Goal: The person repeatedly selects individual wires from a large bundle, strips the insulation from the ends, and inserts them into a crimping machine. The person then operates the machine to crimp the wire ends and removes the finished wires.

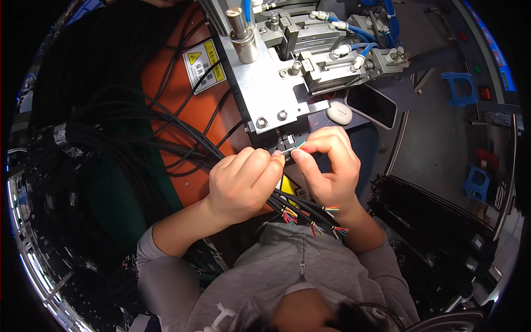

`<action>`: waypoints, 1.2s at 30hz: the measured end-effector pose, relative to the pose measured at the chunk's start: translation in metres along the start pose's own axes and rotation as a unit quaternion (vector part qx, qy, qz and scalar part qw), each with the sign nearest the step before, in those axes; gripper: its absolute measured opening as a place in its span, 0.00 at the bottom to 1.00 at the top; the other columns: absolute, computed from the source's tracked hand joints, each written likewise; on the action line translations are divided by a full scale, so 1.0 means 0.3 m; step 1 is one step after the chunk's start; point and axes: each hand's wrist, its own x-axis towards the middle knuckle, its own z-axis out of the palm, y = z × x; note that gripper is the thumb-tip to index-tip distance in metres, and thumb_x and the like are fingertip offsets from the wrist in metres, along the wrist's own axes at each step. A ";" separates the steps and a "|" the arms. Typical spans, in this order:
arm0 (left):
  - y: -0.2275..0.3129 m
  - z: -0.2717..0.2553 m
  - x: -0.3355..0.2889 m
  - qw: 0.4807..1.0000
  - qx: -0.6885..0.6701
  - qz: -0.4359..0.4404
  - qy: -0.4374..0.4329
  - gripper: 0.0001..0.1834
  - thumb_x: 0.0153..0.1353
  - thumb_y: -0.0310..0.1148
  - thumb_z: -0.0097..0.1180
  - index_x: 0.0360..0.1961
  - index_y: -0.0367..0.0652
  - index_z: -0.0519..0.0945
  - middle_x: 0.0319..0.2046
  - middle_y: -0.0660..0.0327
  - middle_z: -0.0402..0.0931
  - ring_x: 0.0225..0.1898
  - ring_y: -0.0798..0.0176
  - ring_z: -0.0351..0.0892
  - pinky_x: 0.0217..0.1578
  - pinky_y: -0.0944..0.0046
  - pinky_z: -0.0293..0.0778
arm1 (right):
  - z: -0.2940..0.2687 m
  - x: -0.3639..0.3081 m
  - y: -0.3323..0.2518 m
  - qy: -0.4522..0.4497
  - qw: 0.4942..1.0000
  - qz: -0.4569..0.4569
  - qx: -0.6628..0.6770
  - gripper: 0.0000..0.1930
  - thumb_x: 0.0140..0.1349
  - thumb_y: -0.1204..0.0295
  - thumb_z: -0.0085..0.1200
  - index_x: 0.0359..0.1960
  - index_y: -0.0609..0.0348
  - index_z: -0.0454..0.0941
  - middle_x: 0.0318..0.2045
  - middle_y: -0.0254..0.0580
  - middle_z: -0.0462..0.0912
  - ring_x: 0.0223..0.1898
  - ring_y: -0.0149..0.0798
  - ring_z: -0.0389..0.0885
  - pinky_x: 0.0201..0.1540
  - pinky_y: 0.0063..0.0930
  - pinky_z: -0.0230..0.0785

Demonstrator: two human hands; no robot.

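Close in front of the machine's metal plate [271,88], my two hands meet with fingertips a short gap apart. My left hand [242,180] is closed, thumb and forefinger pinching one end of a thin whitish wire [286,150]. Thumb and forefinger of my right hand [334,166] pinch the thin wires on the other side, where a green strand [301,145] shows. The fingers hide how the wires end. Just beyond them sits a small dark fixture [289,140] under the plate. Black cables with fanned coloured wire ends [289,216] lie below my wrists.
Pneumatic cylinders [326,72] with blue hoses fill the back. A phone [371,106] and a white oval case [339,113] lie right of the plate. Black cables [182,127] cross the orange surface [160,72] at left. More black cables [431,221] hang at right. Blue stools [460,88] stand beyond.
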 end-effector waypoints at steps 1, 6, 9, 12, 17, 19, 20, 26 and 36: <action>-0.003 0.001 -0.004 1.000 0.011 0.010 -0.003 0.06 0.50 0.25 0.60 0.30 0.38 0.78 0.22 0.65 0.66 0.19 0.69 0.67 0.15 0.70 0.61 | -0.014 -0.001 0.003 -0.037 0.995 0.071 0.060 0.07 0.54 0.77 0.61 0.29 0.62 0.74 0.27 0.41 0.76 0.29 0.32 0.73 0.33 0.24 0.66; -0.003 -0.009 -0.006 0.999 0.000 0.014 -0.033 0.14 0.44 0.26 0.60 0.37 0.39 0.81 0.24 0.64 0.71 0.20 0.68 0.69 0.17 0.70 0.63 | -0.054 -0.014 0.029 -0.116 0.915 0.271 0.276 0.06 0.58 0.76 0.57 0.31 0.65 0.74 0.30 0.37 0.76 0.31 0.27 0.73 0.36 0.20 0.65; 0.004 -0.008 -0.016 0.997 0.019 0.017 -0.070 0.19 0.43 0.27 0.60 0.41 0.42 0.82 0.27 0.65 0.73 0.22 0.69 0.69 0.17 0.71 0.64 | -0.044 -0.016 0.064 -0.095 0.957 0.196 0.190 0.05 0.55 0.77 0.58 0.29 0.66 0.76 0.27 0.40 0.78 0.31 0.32 0.76 0.36 0.23 0.68; 0.012 0.004 -0.013 0.994 0.046 0.009 -0.101 0.18 0.45 0.28 0.60 0.42 0.42 0.82 0.24 0.66 0.69 0.22 0.70 0.67 0.17 0.71 0.63 | -0.028 0.002 0.062 -0.073 0.990 0.114 0.041 0.04 0.53 0.79 0.59 0.26 0.66 0.76 0.24 0.44 0.78 0.29 0.40 0.77 0.35 0.30 0.70; 0.030 0.015 0.002 0.990 0.069 -0.034 -0.122 0.17 0.49 0.25 0.59 0.43 0.41 0.82 0.21 0.66 0.60 0.22 0.70 0.66 0.17 0.71 0.63 | 0.003 0.012 0.058 -0.075 0.993 0.073 -0.058 0.03 0.51 0.80 0.57 0.24 0.64 0.76 0.23 0.43 0.77 0.27 0.44 0.75 0.32 0.33 0.67; 0.038 0.017 0.000 0.988 0.081 -0.044 -0.125 0.16 0.50 0.24 0.58 0.43 0.41 0.82 0.21 0.65 0.58 0.21 0.70 0.66 0.17 0.71 0.64 | 0.003 0.010 0.058 -0.091 0.990 0.082 -0.070 0.03 0.50 0.80 0.57 0.23 0.63 0.75 0.22 0.43 0.75 0.26 0.45 0.73 0.31 0.34 0.66; 0.044 0.015 -0.002 0.987 0.085 -0.049 -0.131 0.16 0.50 0.24 0.58 0.43 0.40 0.81 0.21 0.65 0.59 0.21 0.70 0.65 0.17 0.71 0.64 | 0.007 0.008 0.060 -0.082 0.992 0.075 -0.063 0.03 0.50 0.80 0.57 0.23 0.63 0.75 0.22 0.43 0.75 0.26 0.45 0.73 0.30 0.34 0.66; 0.034 0.019 0.004 0.990 0.069 -0.049 -0.115 0.17 0.47 0.24 0.59 0.41 0.39 0.82 0.21 0.64 0.61 0.20 0.69 0.67 0.18 0.70 0.66 | 0.038 -0.006 0.084 -0.029 0.995 0.098 0.000 0.03 0.51 0.80 0.55 0.24 0.64 0.74 0.22 0.43 0.74 0.25 0.43 0.73 0.29 0.32 0.66; 0.006 0.035 -0.001 0.997 0.029 -0.042 -0.059 0.15 0.43 0.26 0.58 0.37 0.38 0.82 0.22 0.63 0.69 0.21 0.66 0.72 0.18 0.67 0.67 | 0.048 -0.049 0.130 -0.050 0.862 0.377 0.334 0.03 0.61 0.78 0.49 0.30 0.63 0.73 0.26 0.28 0.75 0.28 0.20 0.70 0.33 0.16 0.62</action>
